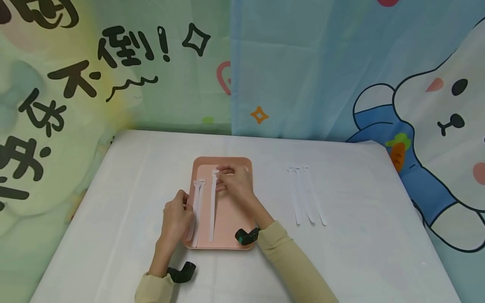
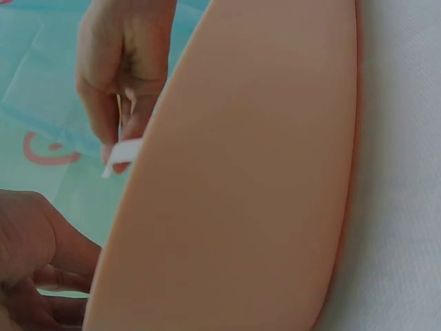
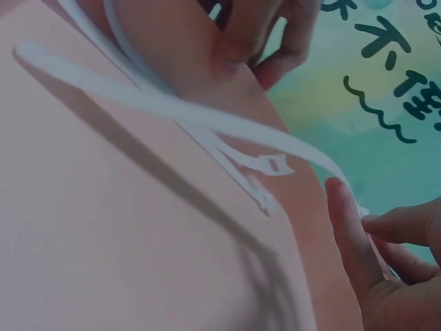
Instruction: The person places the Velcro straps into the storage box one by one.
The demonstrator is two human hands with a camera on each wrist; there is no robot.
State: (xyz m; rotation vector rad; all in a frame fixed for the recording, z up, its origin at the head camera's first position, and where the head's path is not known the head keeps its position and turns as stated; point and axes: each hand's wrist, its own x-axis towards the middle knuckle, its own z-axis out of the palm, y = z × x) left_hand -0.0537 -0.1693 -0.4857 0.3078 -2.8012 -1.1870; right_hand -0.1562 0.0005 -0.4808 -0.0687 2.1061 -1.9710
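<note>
My right hand (image 1: 235, 181) pinches the slotted head of a white cable tie (image 1: 213, 206) over the pink tray (image 1: 233, 227). In the right wrist view this tie (image 3: 186, 107) slants above the tray floor and casts a shadow, its head between thumb and fingers. At the tray's left rim, my left hand (image 1: 177, 216) grips the edge with curled fingers, partly hidden behind the tray wall in the left wrist view. Beside it, other white cable ties (image 1: 197, 214) lie lengthwise in the tray's left part, heads toward the far end.
Three more white cable ties (image 1: 306, 195) lie side by side on the white tablecloth (image 1: 360, 244), right of the tray. Printed curtains (image 1: 295, 75) hang behind the table's far edge. Each wrist wears a black camera (image 1: 247, 236).
</note>
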